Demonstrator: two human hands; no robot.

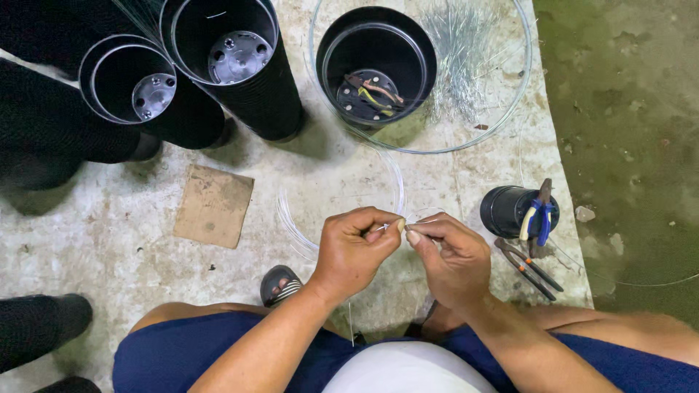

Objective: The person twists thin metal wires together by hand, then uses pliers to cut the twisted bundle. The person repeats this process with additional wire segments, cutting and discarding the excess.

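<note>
- Head view: 2 hands meet low in the middle of the frame, above a concrete floor (349,182).
- The left hand (354,251) is closed, thumb and forefinger pinching a thin clear wire (397,185) at its end.
- The right hand (453,258) is closed too, its fingertips (413,236) pinching the same wire; the 2 pinches are just beside each other, almost touching.
- The wire runs up from the hands in 1 loose loop that lies on the floor between the hands and the clear bowl.
- 1 large clear bowl (520,87) sits at the top, holding 1 black pot (377,62) and 1 bundle of thin silvery wires (462,58) just right of that pot.
- Inside that pot lie a few short coloured wire pieces; how many, I cannot tell.
- 2 open black ribbed tubes stand at top left: a wider one (240,65) and a narrower one (145,91), touching side by side, each with a grey disc at the bottom.
- 1 flat piece of brown cardboard (213,206) lies on the floor below the tubes.
- 1 small black cup (506,211) stands right of the hands, with 1 pair of blue-and-white handled pliers (540,218) resting in it.
- 1 second pair of pliers with dark handles (528,266) lies on the floor just below the cup.
- 1 sandalled foot (280,285) shows beneath the left wrist.
</note>
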